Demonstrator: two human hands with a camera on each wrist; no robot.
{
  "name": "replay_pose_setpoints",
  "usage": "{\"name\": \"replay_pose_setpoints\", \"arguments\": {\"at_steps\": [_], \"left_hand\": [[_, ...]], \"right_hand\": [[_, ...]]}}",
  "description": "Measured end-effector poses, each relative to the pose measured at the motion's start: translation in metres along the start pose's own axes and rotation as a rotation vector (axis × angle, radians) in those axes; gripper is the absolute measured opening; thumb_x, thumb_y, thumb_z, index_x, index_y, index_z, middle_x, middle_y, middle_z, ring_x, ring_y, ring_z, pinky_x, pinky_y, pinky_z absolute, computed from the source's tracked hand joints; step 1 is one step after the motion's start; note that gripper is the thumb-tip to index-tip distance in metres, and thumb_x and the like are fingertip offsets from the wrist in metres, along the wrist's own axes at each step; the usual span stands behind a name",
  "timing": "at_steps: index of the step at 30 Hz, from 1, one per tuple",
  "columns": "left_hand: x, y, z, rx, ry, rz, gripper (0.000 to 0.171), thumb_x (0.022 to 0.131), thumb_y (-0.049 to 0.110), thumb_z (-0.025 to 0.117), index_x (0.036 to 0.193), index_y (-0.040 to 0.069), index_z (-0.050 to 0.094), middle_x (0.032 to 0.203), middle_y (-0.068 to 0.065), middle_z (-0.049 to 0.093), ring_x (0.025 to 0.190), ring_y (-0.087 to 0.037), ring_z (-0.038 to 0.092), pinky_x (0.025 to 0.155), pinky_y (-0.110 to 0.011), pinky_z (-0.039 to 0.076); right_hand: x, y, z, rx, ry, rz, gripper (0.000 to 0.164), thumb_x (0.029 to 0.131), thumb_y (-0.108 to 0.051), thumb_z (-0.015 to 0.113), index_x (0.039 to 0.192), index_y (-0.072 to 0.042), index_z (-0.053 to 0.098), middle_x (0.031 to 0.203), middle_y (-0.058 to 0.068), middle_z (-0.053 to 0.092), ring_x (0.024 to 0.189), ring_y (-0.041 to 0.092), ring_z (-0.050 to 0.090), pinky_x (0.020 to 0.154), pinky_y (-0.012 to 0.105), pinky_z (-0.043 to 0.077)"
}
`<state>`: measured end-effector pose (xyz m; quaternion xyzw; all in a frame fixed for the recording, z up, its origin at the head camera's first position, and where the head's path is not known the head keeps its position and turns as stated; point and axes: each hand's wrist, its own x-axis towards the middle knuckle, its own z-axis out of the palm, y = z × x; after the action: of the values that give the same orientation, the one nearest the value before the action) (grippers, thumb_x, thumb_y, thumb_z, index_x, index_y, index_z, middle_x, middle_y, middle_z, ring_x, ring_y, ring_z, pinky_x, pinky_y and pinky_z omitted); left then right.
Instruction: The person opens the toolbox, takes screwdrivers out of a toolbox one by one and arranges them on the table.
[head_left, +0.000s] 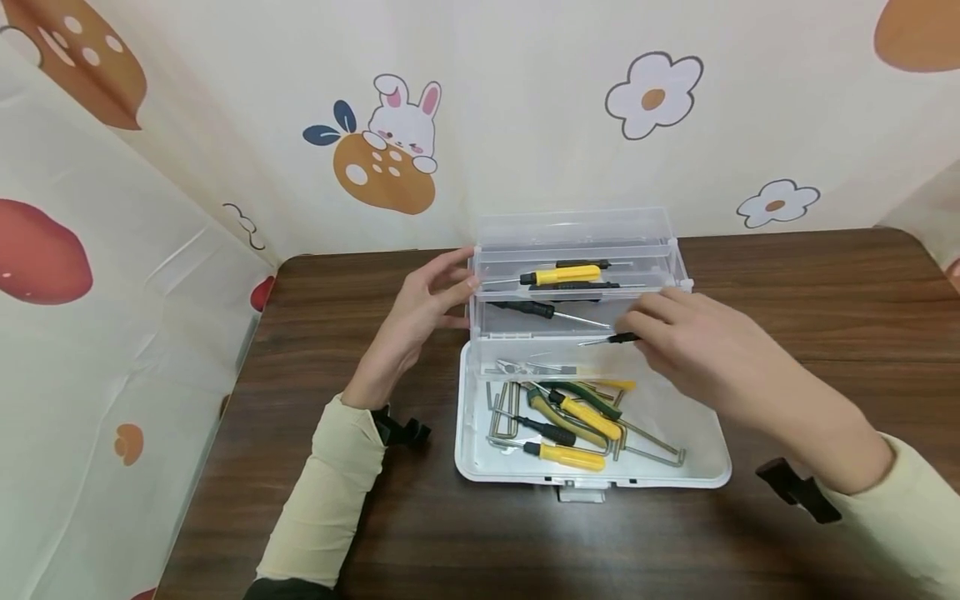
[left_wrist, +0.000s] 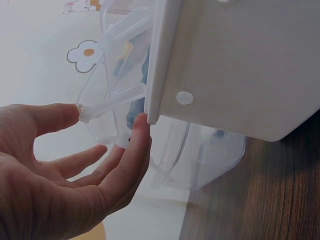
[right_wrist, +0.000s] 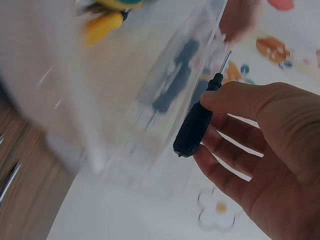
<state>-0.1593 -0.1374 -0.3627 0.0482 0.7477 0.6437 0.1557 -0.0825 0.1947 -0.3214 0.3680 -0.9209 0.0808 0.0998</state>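
A white toolbox [head_left: 705,467] stands unfolded on the table, its clear plastic trays [head_left: 573,229] raised at the back. My left hand [head_left: 427,304] touches the left end of these trays with extended, spread fingers; the left wrist view has the fingertips against the tray edges. Over the front tray's right part, my right hand [head_left: 697,350] pinches a small black screwdriver [right_wrist: 192,127] between thumb and fingers, its thin shaft pointing left in the head view. A yellow-handled screwdriver [head_left: 570,273] and a black-handled screwdriver [head_left: 528,308] lie in the trays.
The toolbox's base holds green-handled pliers [head_left: 588,396], several hex keys [head_left: 660,457], yellow screwdrivers [head_left: 573,456] and a black screwdriver [head_left: 551,431]. A latch [head_left: 581,494] juts from its front edge. Behind the dark wooden table [head_left: 825,308] rises a patterned wall covering [head_left: 525,100].
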Motion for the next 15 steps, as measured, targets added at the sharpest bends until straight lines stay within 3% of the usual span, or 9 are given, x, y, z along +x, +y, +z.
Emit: {"name": "replay_pose_setpoints", "arguments": {"at_steps": [8,15], "left_hand": [[0.001,0.000,0.002,0.010,-0.003,0.016,0.050,0.106,0.019,0.062,0.155,0.018,0.050,0.139,-0.018,0.062,0.114,-0.034,0.070,0.081,-0.042,0.067],[0.001,-0.001,0.001,0.024,0.007,0.008,0.051,0.105,0.021,0.062,0.155,0.019,0.050,0.140,-0.018,0.062,0.113,-0.032,0.069,0.080,-0.040,0.067]], "right_hand": [[-0.050,0.032,-0.006,0.011,0.082,0.169,0.051,0.069,0.007,0.089,0.114,-0.014,0.074,0.109,0.001,0.071,0.096,0.021,0.064,0.070,0.046,0.055],[-0.084,0.048,0.012,0.021,0.075,0.346,0.043,0.077,0.005,0.084,0.112,-0.016,0.072,0.107,0.002,0.071,0.098,0.027,0.065,0.067,0.056,0.055]]}}
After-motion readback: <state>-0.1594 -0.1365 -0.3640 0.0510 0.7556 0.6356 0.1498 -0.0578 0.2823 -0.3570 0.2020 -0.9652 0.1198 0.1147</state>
